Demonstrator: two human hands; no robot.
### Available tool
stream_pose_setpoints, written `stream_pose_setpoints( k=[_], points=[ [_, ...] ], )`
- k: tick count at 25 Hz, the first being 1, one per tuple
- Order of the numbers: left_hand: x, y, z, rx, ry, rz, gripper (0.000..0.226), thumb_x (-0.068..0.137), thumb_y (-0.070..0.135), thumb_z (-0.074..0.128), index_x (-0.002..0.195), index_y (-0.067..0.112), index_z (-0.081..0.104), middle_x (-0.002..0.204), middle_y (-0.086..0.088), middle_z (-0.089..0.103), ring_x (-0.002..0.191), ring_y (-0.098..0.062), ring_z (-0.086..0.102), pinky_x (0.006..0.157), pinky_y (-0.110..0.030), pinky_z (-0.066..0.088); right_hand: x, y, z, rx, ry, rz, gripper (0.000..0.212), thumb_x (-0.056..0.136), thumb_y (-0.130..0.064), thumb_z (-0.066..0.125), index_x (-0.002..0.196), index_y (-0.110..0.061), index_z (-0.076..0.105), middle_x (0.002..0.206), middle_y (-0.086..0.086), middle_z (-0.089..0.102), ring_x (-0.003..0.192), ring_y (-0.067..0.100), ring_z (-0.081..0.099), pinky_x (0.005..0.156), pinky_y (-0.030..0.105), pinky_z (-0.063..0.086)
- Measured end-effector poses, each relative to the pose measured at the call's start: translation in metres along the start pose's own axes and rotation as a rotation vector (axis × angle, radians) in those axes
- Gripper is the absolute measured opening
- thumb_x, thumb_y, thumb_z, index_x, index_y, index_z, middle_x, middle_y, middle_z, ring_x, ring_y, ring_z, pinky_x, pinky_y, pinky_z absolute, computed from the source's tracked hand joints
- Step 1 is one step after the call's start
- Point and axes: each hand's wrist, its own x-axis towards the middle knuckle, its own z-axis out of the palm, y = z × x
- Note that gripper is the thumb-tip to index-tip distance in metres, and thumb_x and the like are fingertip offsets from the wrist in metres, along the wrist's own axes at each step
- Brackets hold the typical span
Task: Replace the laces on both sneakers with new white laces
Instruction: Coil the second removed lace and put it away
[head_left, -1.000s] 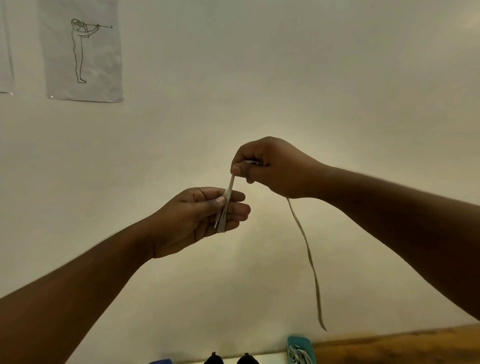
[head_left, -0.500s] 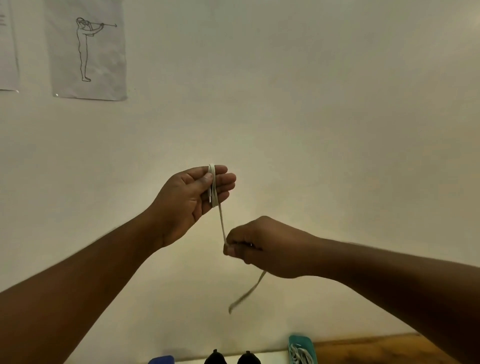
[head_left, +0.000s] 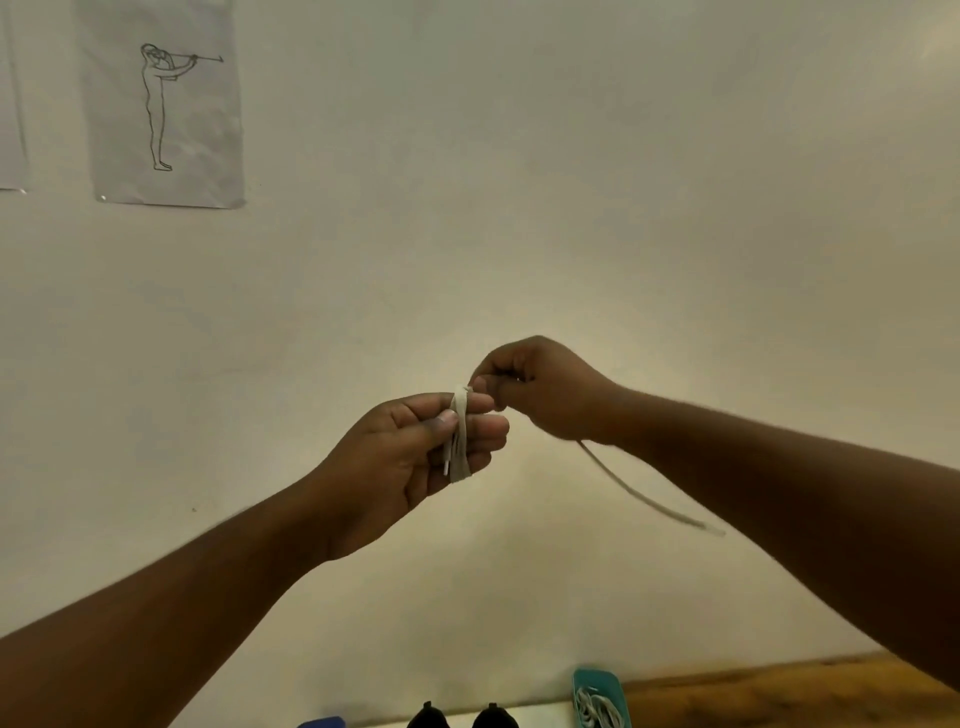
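A white lace (head_left: 460, 436) is wound in loops around the fingers of my left hand (head_left: 410, 467), whose thumb presses the loops in place. My right hand (head_left: 540, 389) sits just above and right of it, pinching the same lace near the top of the loops. The free tail (head_left: 649, 501) swings out to the right below my right forearm. Both hands are raised in front of the wall. At the bottom edge, the tips of two black sneakers (head_left: 460, 717) just show.
A teal tray (head_left: 597, 699) holding more white laces lies at the bottom, beside a wooden surface (head_left: 779, 696). A blue object (head_left: 322, 722) peeks in left of the sneakers. Paper drawings (head_left: 166, 104) hang on the pale wall at upper left.
My right hand rose from below the left hand to above its fingertips, carrying the lace up. More loops sit around my left fingers, and the tail swung out to the right.
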Motion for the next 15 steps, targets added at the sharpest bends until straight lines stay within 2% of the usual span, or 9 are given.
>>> stream_pose_setpoints(
  k=[2, 4, 5, 7, 9, 12, 15],
  points=[
    [0.005, 0.006, -0.003, -0.098, 0.073, 0.059, 0.035, 0.108, 0.006, 0.033, 0.128, 0.0, 0.061, 0.12, -0.019, 0.071, 0.116, -0.029, 0.068, 0.098, -0.036, 0.056, -0.02, 0.006, 0.025, -0.057, -0.094, 0.005, 0.018, 0.1, -0.016, 0.062, 0.089, -0.024, 0.073, 0.079, -0.009, 0.07, 0.073, 0.009, 0.066, 0.068, 0.03, 0.053],
    [0.012, 0.01, -0.009, -0.119, 0.143, 0.113, 0.034, 0.108, 0.006, 0.033, 0.128, 0.0, 0.06, 0.121, -0.018, 0.071, 0.116, -0.028, 0.068, 0.097, -0.035, 0.056, -0.043, -0.002, 0.044, -0.12, -0.193, -0.053, 0.016, 0.104, -0.022, 0.058, 0.098, -0.021, 0.074, 0.083, -0.008, 0.071, 0.075, 0.007, 0.067, 0.071, 0.027, 0.055],
    [0.014, 0.01, -0.014, -0.108, 0.176, 0.129, 0.034, 0.109, 0.005, 0.033, 0.129, 0.0, 0.06, 0.12, -0.017, 0.072, 0.116, -0.028, 0.068, 0.098, -0.035, 0.056, -0.052, -0.012, 0.049, -0.156, -0.227, -0.105, 0.02, 0.106, -0.026, 0.056, 0.093, -0.024, 0.071, 0.08, -0.008, 0.069, 0.072, 0.008, 0.065, 0.069, 0.029, 0.054],
    [0.018, 0.005, -0.021, -0.046, 0.227, 0.143, 0.033, 0.109, 0.005, 0.033, 0.13, 0.001, 0.059, 0.119, -0.014, 0.073, 0.117, -0.026, 0.068, 0.099, -0.035, 0.056, -0.062, -0.036, 0.045, -0.227, -0.267, -0.183, 0.034, 0.107, -0.029, 0.052, 0.074, -0.035, 0.054, 0.07, -0.011, 0.059, 0.066, 0.007, 0.057, 0.064, 0.031, 0.046],
    [0.016, -0.004, -0.028, 0.112, 0.256, 0.151, 0.033, 0.109, 0.005, 0.034, 0.13, 0.006, 0.06, 0.118, -0.01, 0.074, 0.117, -0.023, 0.068, 0.101, -0.035, 0.054, -0.061, -0.057, 0.03, -0.262, -0.298, -0.225, 0.039, 0.107, -0.029, 0.052, 0.07, -0.037, 0.045, 0.068, -0.013, 0.055, 0.067, 0.005, 0.055, 0.065, 0.031, 0.046],
    [0.007, -0.017, -0.031, 0.325, 0.172, 0.124, 0.034, 0.109, 0.007, 0.036, 0.125, 0.01, 0.066, 0.115, -0.008, 0.075, 0.115, -0.022, 0.068, 0.102, -0.036, 0.052, -0.041, -0.07, 0.001, -0.253, -0.235, -0.22, 0.023, 0.106, -0.024, 0.053, 0.09, -0.029, 0.067, 0.08, -0.015, 0.063, 0.078, 0.004, 0.063, 0.07, 0.023, 0.052],
    [-0.002, -0.024, -0.023, 0.202, 0.061, -0.009, 0.033, 0.108, 0.007, 0.036, 0.126, 0.005, 0.063, 0.117, -0.015, 0.074, 0.117, -0.028, 0.068, 0.102, -0.037, 0.054, -0.004, -0.054, -0.013, -0.181, -0.1, -0.134, 0.02, 0.106, -0.021, 0.053, 0.107, -0.02, 0.073, 0.087, -0.013, 0.068, 0.083, 0.0, 0.065, 0.071, 0.014, 0.05]
  ],
)
